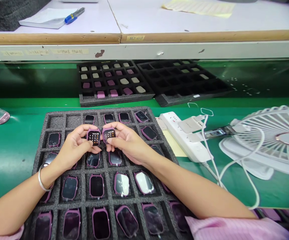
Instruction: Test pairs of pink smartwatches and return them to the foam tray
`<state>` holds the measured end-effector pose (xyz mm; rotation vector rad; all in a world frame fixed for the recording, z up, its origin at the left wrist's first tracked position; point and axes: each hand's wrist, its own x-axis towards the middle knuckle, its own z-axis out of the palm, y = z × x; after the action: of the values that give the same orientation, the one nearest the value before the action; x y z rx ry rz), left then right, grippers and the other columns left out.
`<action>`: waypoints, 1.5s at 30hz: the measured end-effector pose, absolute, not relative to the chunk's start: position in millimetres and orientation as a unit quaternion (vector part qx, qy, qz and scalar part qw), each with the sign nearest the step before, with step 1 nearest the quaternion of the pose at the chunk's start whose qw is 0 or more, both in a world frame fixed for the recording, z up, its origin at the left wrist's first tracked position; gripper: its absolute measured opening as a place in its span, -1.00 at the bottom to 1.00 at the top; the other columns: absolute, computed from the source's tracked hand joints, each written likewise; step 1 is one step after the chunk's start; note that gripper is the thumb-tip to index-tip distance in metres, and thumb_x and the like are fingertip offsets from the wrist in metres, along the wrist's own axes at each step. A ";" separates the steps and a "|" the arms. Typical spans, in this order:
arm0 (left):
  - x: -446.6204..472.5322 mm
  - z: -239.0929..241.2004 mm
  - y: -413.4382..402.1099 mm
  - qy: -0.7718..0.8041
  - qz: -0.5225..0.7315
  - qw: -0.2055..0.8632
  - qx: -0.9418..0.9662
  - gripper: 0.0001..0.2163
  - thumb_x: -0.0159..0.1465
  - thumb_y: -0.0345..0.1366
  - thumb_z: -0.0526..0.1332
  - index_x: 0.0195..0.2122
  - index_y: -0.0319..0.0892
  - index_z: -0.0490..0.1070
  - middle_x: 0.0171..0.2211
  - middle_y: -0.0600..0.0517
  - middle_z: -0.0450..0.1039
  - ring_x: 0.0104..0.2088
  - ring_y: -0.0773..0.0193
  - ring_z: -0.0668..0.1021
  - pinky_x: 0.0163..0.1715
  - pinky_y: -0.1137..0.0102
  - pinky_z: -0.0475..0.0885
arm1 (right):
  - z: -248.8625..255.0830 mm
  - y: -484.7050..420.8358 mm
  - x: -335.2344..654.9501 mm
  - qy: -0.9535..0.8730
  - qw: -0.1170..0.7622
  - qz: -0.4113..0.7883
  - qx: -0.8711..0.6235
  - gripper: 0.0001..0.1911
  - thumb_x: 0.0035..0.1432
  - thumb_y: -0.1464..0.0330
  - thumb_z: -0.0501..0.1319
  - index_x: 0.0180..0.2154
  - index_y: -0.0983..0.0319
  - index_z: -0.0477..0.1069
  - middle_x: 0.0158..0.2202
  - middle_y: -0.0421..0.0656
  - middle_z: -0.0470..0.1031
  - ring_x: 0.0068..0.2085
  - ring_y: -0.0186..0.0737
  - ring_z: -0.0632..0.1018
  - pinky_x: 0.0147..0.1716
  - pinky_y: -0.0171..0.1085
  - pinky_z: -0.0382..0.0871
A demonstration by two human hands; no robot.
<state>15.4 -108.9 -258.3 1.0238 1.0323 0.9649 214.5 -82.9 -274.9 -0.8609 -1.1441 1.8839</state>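
My left hand (73,146) grips a purple smartwatch body (93,136) whose lit screen shows a grid of dots, thumb on its lower edge. My right hand (126,141) grips a second purple watch body (108,134), also lit, with its thumb pressing the screen's lower left. Both watches are side by side above a dark grey foam tray (59,120). The tray's cells hold several purple watch bodies with dark screens (96,185). A silver bangle (42,178) circles my left wrist.
Two black trays (114,95) (184,96) with small purple and beige parts lie beyond on the green belt. A white power strip (182,133) with plugs and cables sits right, beside a white fan (272,136). A notebook and blue pen (73,16) rest on the far shelf.
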 end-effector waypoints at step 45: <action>16.8 -259.8 -109.4 0.445 0.430 0.629 0.470 -0.63 0.16 -0.38 0.38 -0.01 -0.16 0.36 -0.09 0.02 0.49 -0.36 0.29 0.70 -0.25 0.40 0.67 | -276.0 -83.2 216.8 -0.448 0.386 0.743 -0.314 -0.51 -0.07 0.58 0.26 -0.04 0.19 0.35 -0.20 -0.22 0.53 -0.40 -0.38 0.57 -0.40 -0.35 0.40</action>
<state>16.8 -109.4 -259.8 1.0775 1.0200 0.9861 216.8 -83.2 -276.0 -0.7983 -1.1415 1.8912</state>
